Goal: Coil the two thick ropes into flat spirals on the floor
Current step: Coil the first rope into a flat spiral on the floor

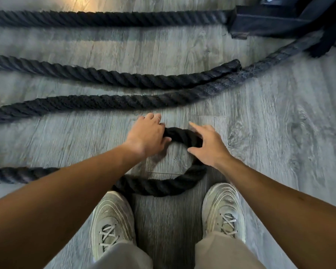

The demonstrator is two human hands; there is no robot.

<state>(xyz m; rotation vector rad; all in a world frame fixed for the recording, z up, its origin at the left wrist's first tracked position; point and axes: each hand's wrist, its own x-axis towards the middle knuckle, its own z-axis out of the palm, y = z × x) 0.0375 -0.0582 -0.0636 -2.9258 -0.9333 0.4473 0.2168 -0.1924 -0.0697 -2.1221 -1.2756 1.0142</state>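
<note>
Starting stage: only 1 open loop of rope (pixel 163 186) is bent on the floor (pixel 279 133) by the shoes (pixel 113 220). Rope end is gripped by left hand (pixel 146 135); right hand (pixel 208 145) rests relaxed on it. Long rope runs (pixel 105 74) are left uncoiled.

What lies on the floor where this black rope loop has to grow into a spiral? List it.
The left hand grips the thick black twisted rope loop; the right hand rests on it. The grey wood-plank floor beside it shows bare. Two pale laced sneakers stand against the loop's near side, and another long black rope strand lies just beyond.
</note>
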